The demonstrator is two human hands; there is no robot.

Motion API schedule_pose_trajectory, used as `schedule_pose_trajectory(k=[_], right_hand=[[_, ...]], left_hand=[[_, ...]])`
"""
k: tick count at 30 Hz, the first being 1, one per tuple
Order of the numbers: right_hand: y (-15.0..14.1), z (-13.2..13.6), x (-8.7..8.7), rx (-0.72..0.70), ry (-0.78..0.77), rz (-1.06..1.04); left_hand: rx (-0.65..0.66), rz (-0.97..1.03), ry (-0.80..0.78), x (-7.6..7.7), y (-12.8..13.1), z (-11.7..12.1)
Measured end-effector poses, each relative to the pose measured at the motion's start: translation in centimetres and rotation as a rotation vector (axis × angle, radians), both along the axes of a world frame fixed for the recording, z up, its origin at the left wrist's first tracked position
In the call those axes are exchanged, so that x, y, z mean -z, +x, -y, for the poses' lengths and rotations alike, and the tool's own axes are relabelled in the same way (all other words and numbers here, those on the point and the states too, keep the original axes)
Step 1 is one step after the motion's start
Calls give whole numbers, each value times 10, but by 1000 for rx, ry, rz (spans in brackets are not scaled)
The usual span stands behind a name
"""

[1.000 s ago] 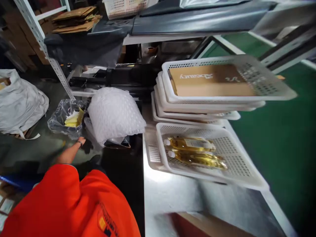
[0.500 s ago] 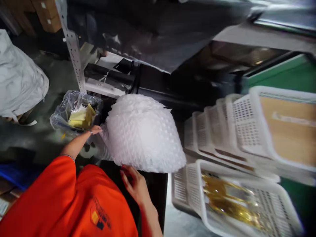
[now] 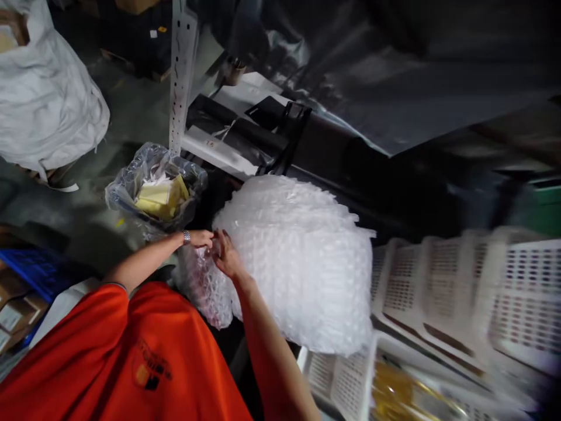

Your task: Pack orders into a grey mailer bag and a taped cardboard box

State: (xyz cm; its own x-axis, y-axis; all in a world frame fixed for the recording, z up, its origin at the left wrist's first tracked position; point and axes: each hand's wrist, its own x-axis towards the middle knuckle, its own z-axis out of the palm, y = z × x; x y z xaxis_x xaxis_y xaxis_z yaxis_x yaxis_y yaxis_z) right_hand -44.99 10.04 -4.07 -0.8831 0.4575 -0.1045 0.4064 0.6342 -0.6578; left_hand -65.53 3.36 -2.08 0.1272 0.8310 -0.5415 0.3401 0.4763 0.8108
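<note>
A big white roll of bubble wrap [image 3: 307, 275] lies in front of me on a dark surface. At its left end a loose flap [image 3: 208, 292] hangs down toward my body. My left hand [image 3: 201, 238], with a metal watch on the wrist, is closed on the wrap's edge at the top of this flap. Right beside it, my right hand [image 3: 228, 258] has its fingers bent on the same edge, thumb toward the left hand. The fingertips of both hands nearly meet, and part of the grip is hidden.
Left of the roll stands a plastic-lined bin [image 3: 118, 190] with yellow and white scraps. White perforated baskets [image 3: 401, 283] are stacked at right, one holding gold packets [image 3: 394, 389]. A metal upright [image 3: 179, 88] and black sheeting [image 3: 394, 88] rise behind. A large white sack [image 3: 52, 105] stands far left.
My right hand has moved from the roll's lower edge up and left to beside my left hand. The left hand has closed on the wrap. The view has swung left.
</note>
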Motion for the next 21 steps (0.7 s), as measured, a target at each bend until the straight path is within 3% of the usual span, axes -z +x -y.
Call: schedule_pose_trajectory(k=[5, 12, 17, 21], right_hand=[[5, -40, -2, -95, 257, 187], [11, -51, 2, -101, 269, 147], [-2, -46, 7, -99, 231, 120], [-19, -34, -1, -163, -62, 36]], left_hand=[[11, 11, -77, 1, -16, 36], [-77, 34, -6, 0, -50, 93], [-203, 81, 90, -19, -50, 102], [-314, 61, 156, -30, -41, 101]])
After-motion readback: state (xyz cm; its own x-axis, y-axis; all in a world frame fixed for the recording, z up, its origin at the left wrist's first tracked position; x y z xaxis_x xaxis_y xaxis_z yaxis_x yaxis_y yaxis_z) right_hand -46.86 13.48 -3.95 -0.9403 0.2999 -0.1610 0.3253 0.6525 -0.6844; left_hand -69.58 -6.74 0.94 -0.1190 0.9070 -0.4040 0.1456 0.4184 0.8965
